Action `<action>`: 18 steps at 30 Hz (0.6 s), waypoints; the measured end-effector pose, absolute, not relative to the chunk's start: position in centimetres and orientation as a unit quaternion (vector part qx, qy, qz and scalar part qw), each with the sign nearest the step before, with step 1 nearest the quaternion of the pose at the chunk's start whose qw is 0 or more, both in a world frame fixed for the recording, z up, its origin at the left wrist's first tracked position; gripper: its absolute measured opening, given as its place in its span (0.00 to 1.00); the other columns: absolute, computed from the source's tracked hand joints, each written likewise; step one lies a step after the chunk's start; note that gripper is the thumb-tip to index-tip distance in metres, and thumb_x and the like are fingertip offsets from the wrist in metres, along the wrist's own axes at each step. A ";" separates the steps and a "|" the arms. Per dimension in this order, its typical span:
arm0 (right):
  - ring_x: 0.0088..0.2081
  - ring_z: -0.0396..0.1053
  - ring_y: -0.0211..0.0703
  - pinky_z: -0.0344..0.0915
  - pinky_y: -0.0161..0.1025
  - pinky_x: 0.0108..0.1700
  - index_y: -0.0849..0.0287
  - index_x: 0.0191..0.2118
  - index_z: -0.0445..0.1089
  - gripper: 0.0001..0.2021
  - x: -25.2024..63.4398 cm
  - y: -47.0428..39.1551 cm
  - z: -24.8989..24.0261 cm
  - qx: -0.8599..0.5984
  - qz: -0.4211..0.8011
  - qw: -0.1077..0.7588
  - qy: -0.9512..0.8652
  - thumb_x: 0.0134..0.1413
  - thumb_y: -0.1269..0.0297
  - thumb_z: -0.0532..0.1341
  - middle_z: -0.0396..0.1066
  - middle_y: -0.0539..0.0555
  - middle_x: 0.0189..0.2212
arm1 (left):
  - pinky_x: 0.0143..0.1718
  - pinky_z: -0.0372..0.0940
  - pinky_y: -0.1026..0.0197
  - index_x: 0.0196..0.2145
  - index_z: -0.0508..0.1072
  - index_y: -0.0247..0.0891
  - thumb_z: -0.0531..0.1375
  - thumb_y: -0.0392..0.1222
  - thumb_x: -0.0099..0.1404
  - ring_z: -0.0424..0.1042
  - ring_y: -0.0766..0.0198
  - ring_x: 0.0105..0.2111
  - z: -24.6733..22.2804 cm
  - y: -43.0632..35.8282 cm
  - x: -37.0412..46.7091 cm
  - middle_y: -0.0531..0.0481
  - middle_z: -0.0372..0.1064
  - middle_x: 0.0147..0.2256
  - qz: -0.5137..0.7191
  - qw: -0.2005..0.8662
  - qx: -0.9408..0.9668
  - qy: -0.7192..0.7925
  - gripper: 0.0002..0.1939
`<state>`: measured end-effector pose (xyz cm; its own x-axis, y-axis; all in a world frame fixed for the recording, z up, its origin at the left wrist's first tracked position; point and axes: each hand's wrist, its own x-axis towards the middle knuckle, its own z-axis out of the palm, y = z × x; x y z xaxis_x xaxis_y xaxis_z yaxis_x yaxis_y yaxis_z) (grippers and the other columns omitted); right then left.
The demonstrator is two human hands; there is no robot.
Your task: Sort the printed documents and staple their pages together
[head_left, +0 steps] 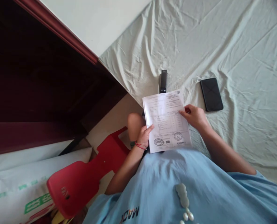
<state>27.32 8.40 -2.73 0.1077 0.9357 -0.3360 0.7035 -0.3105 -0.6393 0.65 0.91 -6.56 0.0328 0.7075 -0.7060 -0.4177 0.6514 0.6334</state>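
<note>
A thin stack of printed papers (167,123) with round and oval stamps near its lower edge lies over my lap, its top end reaching the bed. My left hand (145,136) grips the stack's left side, thumb on top and fingers hidden underneath. At the right edge, my right hand (195,116) has thumb and forefinger closed on the paper, the other fingers curled. Just beyond the top edge is a slim black object (163,80) that looks like a stapler, its near end close to the papers.
A black phone or small tablet (212,95) lies on the wrinkled pale sheet (250,62) to the right. On the left stand a red plastic chair (75,183), white printed sacks (17,183) and dark wooden furniture (47,68). A white wall (101,21) borders the bed.
</note>
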 end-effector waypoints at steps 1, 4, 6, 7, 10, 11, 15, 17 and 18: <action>0.33 0.73 0.46 0.61 0.41 0.36 0.54 0.34 0.74 0.08 27.2 8.6 -2.9 -0.723 0.367 0.164 -0.562 0.56 0.56 0.68 0.79 0.53 0.31 | 0.50 0.77 0.45 0.36 0.82 0.31 0.82 0.58 0.42 0.84 0.45 0.38 -6.6 0.8 0.7 0.39 0.83 0.35 0.400 0.705 0.127 0.571 0.32; 0.27 0.65 0.42 0.56 0.41 0.33 0.54 0.27 0.68 0.11 27.4 8.7 -3.2 -0.712 0.371 0.168 -0.572 0.56 0.58 0.67 0.70 0.49 0.23 | 0.49 0.77 0.44 0.38 0.82 0.30 0.83 0.56 0.40 0.84 0.48 0.34 -6.7 0.6 0.7 0.40 0.83 0.34 0.410 0.696 0.117 0.577 0.34; 0.25 0.58 0.40 0.53 0.41 0.32 0.53 0.22 0.60 0.19 27.9 8.7 -3.3 -0.701 0.364 0.165 -0.591 0.58 0.56 0.66 0.62 0.47 0.19 | 0.49 0.77 0.44 0.38 0.82 0.30 0.84 0.56 0.39 0.84 0.48 0.35 -6.7 0.7 0.7 0.41 0.83 0.34 0.418 0.690 0.111 0.581 0.35; 0.24 0.56 0.40 0.51 0.41 0.32 0.52 0.20 0.56 0.22 28.2 8.7 -3.3 -0.693 0.360 0.163 -0.603 0.59 0.55 0.64 0.58 0.47 0.18 | 0.50 0.77 0.45 0.38 0.81 0.31 0.83 0.57 0.39 0.84 0.48 0.36 -6.8 0.8 0.7 0.41 0.83 0.34 0.421 0.688 0.110 0.581 0.35; 0.23 0.52 0.40 0.48 0.42 0.31 0.52 0.20 0.51 0.23 29.1 8.7 -3.0 -0.681 0.336 0.160 -0.631 0.62 0.54 0.60 0.55 0.48 0.17 | 0.51 0.77 0.46 0.37 0.81 0.32 0.81 0.62 0.43 0.84 0.46 0.39 -6.7 1.0 0.6 0.41 0.83 0.34 0.427 0.683 0.119 0.580 0.34; 0.23 0.53 0.41 0.48 0.43 0.31 0.52 0.20 0.53 0.22 29.5 8.8 -2.9 -0.681 0.324 0.163 -0.636 0.63 0.53 0.58 0.56 0.48 0.18 | 0.50 0.77 0.46 0.37 0.81 0.33 0.81 0.64 0.43 0.84 0.47 0.40 -6.6 1.1 0.6 0.42 0.83 0.34 0.427 0.681 0.126 0.581 0.34; 0.29 0.64 0.47 0.56 0.43 0.35 0.52 0.27 0.68 0.15 31.6 8.7 -2.2 -0.685 0.273 0.204 -0.644 0.63 0.53 0.56 0.69 0.53 0.24 | 0.51 0.76 0.49 0.39 0.82 0.35 0.77 0.68 0.50 0.84 0.49 0.43 -6.4 0.9 -0.2 0.43 0.83 0.37 0.430 0.650 0.204 0.592 0.33; 0.33 0.67 0.49 0.59 0.44 0.37 0.52 0.32 0.74 0.13 32.9 8.5 -2.0 -0.691 0.254 0.220 -0.641 0.62 0.53 0.58 0.72 0.54 0.27 | 0.53 0.75 0.51 0.41 0.83 0.36 0.74 0.69 0.55 0.83 0.50 0.46 -6.1 0.7 -1.3 0.43 0.84 0.41 0.435 0.607 0.266 0.610 0.31; 0.32 0.67 0.48 0.59 0.43 0.36 0.52 0.33 0.75 0.13 33.5 8.5 -1.9 -0.696 0.258 0.221 -0.632 0.62 0.52 0.59 0.72 0.54 0.27 | 0.54 0.75 0.52 0.41 0.83 0.36 0.73 0.68 0.58 0.82 0.50 0.48 -5.8 0.6 -2.0 0.43 0.84 0.42 0.435 0.581 0.293 0.622 0.30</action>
<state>33.46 8.48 -1.94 0.0680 0.9944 -0.0804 0.7658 -0.1037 -0.6346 -1.96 0.60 -5.79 -0.1529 0.8708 -0.4673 -0.1410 0.4488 0.8824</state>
